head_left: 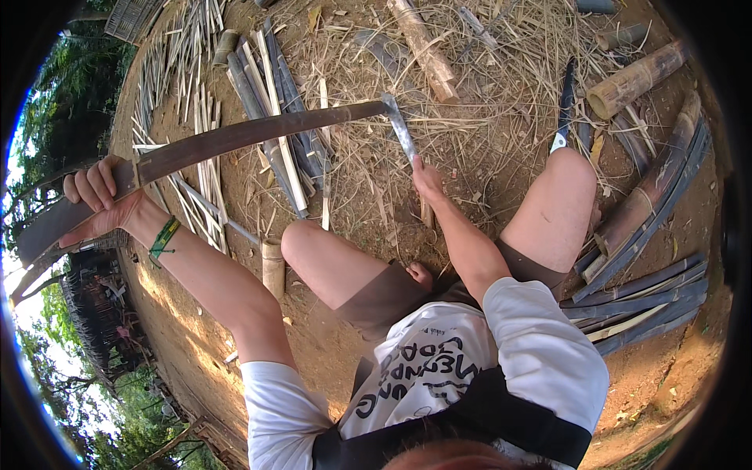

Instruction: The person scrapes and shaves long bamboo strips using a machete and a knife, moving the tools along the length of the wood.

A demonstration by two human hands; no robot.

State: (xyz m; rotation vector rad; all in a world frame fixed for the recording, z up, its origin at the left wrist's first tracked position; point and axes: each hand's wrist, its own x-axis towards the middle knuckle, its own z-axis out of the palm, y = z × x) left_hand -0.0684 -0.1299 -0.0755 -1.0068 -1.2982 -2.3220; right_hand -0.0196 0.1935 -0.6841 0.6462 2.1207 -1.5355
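My left hand [100, 196] is wrapped round one end of a long, dark split bamboo strip [251, 133], raised at the far left. From there the strip arches across in front of me. In my right hand [425, 178] is a machete [401, 129], gripped above my knees with its grey blade pointing away from me. The blade's tip meets the strip's far end, though I cannot tell how deep it bites. A short piece of wooden handle shows below my right fist.
A saw [565, 102] with a pale handle lies beyond my right knee. Bamboo poles [638, 82] and split lengths [638, 301] lie on the right. Pale strips [207, 149] are strewn at left, near an upright bamboo stub [272, 266]. Shavings [501, 86] cover the ground ahead.
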